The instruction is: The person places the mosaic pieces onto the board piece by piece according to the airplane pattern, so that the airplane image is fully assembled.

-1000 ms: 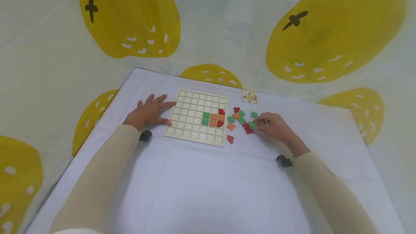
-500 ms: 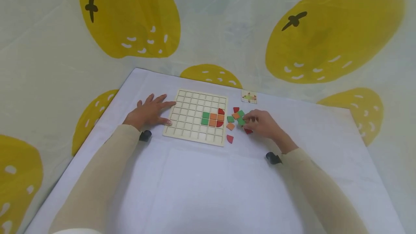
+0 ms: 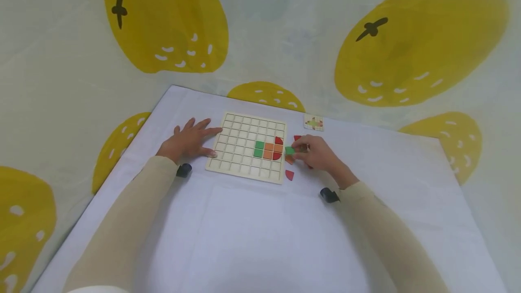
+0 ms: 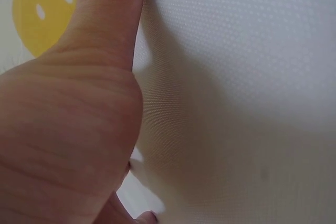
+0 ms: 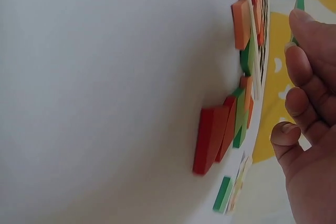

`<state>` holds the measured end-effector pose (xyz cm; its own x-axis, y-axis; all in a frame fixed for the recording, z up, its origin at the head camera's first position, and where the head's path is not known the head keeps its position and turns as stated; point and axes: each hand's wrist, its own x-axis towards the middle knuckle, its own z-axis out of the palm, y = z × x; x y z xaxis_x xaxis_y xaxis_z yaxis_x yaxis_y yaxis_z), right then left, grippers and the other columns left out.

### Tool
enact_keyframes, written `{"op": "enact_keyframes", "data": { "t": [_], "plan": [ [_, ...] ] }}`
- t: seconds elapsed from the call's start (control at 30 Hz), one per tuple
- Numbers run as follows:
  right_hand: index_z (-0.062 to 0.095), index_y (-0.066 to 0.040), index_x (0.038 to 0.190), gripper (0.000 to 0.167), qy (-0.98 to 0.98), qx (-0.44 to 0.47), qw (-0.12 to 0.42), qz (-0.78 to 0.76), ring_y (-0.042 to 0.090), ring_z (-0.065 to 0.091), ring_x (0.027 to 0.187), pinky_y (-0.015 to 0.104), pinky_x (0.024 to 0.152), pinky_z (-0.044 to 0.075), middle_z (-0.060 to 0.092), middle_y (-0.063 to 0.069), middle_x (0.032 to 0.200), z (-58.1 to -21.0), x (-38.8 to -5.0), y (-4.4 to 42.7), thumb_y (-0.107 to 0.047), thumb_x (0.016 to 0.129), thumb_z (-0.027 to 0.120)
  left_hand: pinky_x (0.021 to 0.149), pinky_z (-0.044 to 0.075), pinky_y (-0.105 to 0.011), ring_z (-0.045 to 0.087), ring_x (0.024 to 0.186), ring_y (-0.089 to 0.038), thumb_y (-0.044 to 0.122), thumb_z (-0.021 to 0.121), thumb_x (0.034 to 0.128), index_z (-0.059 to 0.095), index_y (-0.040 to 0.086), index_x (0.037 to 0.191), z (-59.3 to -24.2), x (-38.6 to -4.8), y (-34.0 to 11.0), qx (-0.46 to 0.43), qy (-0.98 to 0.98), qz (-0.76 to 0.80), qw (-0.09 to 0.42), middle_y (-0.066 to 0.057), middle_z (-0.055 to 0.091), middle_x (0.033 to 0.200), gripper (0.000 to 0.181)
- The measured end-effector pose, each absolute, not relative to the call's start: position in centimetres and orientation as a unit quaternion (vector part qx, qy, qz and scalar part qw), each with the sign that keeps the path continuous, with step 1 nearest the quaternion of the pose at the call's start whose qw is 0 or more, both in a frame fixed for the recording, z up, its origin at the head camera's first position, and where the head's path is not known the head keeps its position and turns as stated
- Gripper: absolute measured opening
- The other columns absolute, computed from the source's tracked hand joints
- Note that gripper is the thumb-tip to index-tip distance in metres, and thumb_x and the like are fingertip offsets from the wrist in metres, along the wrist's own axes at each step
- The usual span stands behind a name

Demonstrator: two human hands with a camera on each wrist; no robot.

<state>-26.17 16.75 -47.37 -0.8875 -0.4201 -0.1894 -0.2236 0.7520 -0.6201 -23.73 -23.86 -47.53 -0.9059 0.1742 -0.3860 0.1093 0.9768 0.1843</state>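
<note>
My left hand point(image 3: 185, 143) lies spread at the left edge of a pale wooden grid board point(image 3: 240, 144), thumb and index fingertip on its rim. On the board's right side sit two green squares point(image 3: 258, 149), several orange squares point(image 3: 268, 150) and two red quarter-round tiles point(image 3: 278, 140). Just right of the board, my right hand point(image 3: 319, 153) pinches a green square tile point(image 5: 299, 4) between thumb and index finger, held above the table in the right wrist view. This hand hides part of the loose tiles. In the left wrist view, only the left hand point(image 4: 68, 124) and cloth show.
Loose tiles lie right of the board, among them a red quarter-round point(image 3: 289, 175), an orange tile point(image 5: 241, 24) and a dark red tile point(image 5: 210, 140). A small pattern card point(image 3: 313, 122) lies near the back edge of the white-covered table point(image 3: 244, 234).
My right hand has moved left from the far side of the loose tiles, carrying the green tile towards the board. The left hand has stayed in place.
</note>
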Motion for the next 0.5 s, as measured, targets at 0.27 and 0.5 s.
{"op": "enact_keyframes", "data": {
  "t": [0.27,0.5],
  "plan": [
    [0.076,-0.012,0.121,0.029,0.917,-0.195,0.158,-0.311,0.025,0.057,0.104,0.034,0.085,0.055,0.067,0.006,0.105,-47.5,-26.6,14.8,-0.022,0.094,0.079,0.119,0.011,-0.083,0.002,0.161,-0.053,0.070,0.068,0.0870,0.022,0.049,0.163,-47.7,-23.7,-23.9,0.080,0.973,0.077,0.200,-0.005,0.007,0.179,0.092],
    [0.076,-0.012,0.116,0.024,0.913,-0.196,0.160,-0.318,0.025,0.057,0.101,0.032,0.077,0.054,0.066,0.006,0.101,-47.5,-26.5,13.3,-0.021,0.094,0.078,0.119,0.012,-0.084,0.002,0.161,-0.053,0.069,0.069,0.0869,0.023,0.049,0.163,-48.0,-23.8,-24.1,0.079,0.974,0.074,0.198,-0.005,0.007,0.179,0.092]
  ]
}}
